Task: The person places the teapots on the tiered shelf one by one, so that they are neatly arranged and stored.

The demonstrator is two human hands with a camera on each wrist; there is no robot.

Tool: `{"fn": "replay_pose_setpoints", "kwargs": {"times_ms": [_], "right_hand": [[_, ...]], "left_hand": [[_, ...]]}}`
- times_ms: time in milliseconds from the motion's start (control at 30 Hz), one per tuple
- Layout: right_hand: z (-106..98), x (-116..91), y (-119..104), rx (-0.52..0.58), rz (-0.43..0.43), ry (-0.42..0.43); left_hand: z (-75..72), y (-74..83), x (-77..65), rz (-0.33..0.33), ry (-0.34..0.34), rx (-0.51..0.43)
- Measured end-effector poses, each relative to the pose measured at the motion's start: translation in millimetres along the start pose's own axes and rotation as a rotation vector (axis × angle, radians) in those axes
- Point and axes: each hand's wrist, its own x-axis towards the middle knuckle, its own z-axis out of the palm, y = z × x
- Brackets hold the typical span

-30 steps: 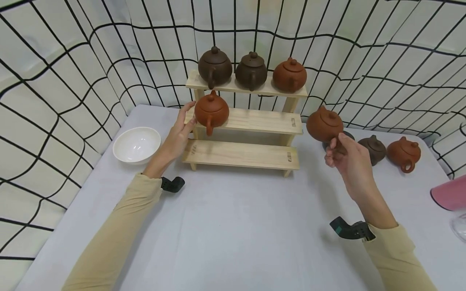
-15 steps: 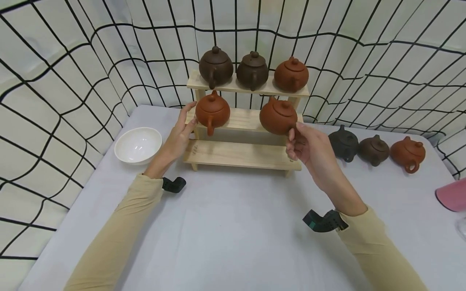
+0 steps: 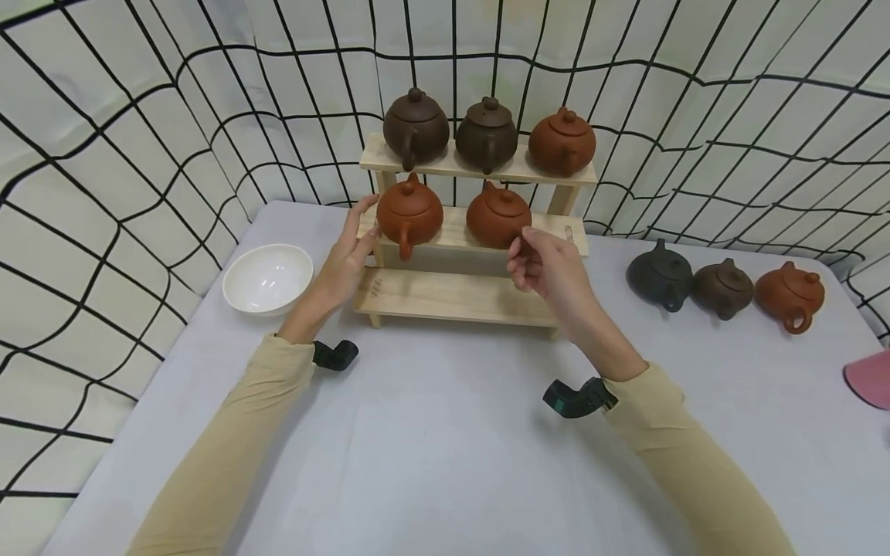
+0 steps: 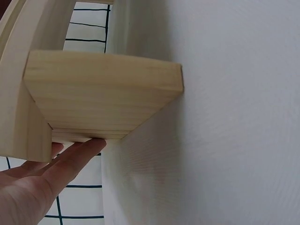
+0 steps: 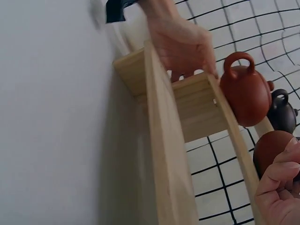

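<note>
My right hand (image 3: 545, 266) pinches a reddish-brown clay teapot (image 3: 497, 215) by its handle side, at the middle shelf of a three-step wooden stand (image 3: 459, 297). Whether its base touches the board, I cannot tell. My left hand (image 3: 344, 251) touches the left end of that shelf with nearly straight fingers, beside an orange-red teapot (image 3: 409, 210) whose handle points toward me. In the left wrist view the fingers (image 4: 77, 157) lie against the wood. The right wrist view has the held teapot (image 5: 272, 147) partly hidden by the right fingers (image 5: 276, 180).
Two dark brown teapots (image 3: 416, 127) (image 3: 487, 133) and a reddish one (image 3: 562, 143) stand on the top shelf. Three more, black (image 3: 659, 276), brown (image 3: 723, 287) and orange (image 3: 789, 295), sit at right. A white bowl (image 3: 267, 278), black wire mesh (image 3: 278, 116) and pink object (image 3: 869, 378) flank them.
My right hand has carried the reddish-brown teapot leftward from the table's right side to the middle shelf, near the orange-red one. My left hand has stayed at the stand's left end.
</note>
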Motion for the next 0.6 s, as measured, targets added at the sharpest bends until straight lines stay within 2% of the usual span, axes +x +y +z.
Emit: {"fn": "replay_pose_setpoints", "kwargs": {"times_ms": [233, 600], "right_hand": [[5.7, 0.3, 4.2, -0.093, -0.023, -0.012], [24.3, 3.1, 3.7, -0.102, -0.01, -0.065]], "left_hand": [[0.5, -0.7, -0.5, -0.003, 0.005, 0.004], [1.0, -3.4, 1.8, 0.024, 0.008, -0.007]]}}
